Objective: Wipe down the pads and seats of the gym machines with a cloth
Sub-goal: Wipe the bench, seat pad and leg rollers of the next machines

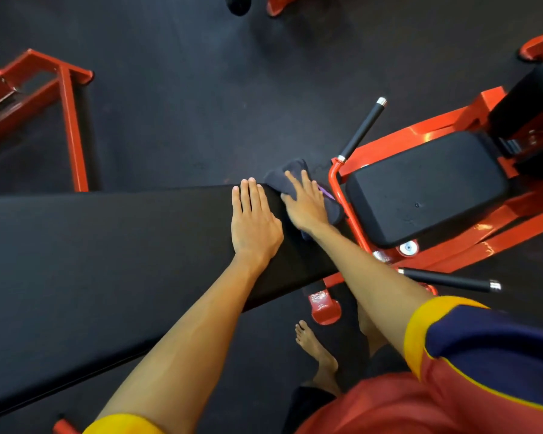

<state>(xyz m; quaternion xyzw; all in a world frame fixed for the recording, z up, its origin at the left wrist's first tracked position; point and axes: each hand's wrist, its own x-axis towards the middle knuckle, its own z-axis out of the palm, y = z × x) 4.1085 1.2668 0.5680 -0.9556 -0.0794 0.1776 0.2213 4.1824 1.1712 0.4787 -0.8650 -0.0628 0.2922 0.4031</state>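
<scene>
A long black bench pad (113, 261) runs from the left edge to the middle of the view. My left hand (254, 220) lies flat on its right end, fingers straight. Beside it, my right hand (306, 203) presses a dark grey cloth (290, 170) with a purple edge onto the pad's far right corner, fingers spread and straight over the cloth. Just to the right sits a shorter black seat pad (427, 186) on an orange-red frame.
Orange-red frame bars (345, 198) and two black handles (362, 130) (449, 280) flank the seat. Another red machine frame (69, 120) stands at the left. A red foot plate (325, 305) lies by my bare foot (317, 349). Dark rubber floor surrounds everything.
</scene>
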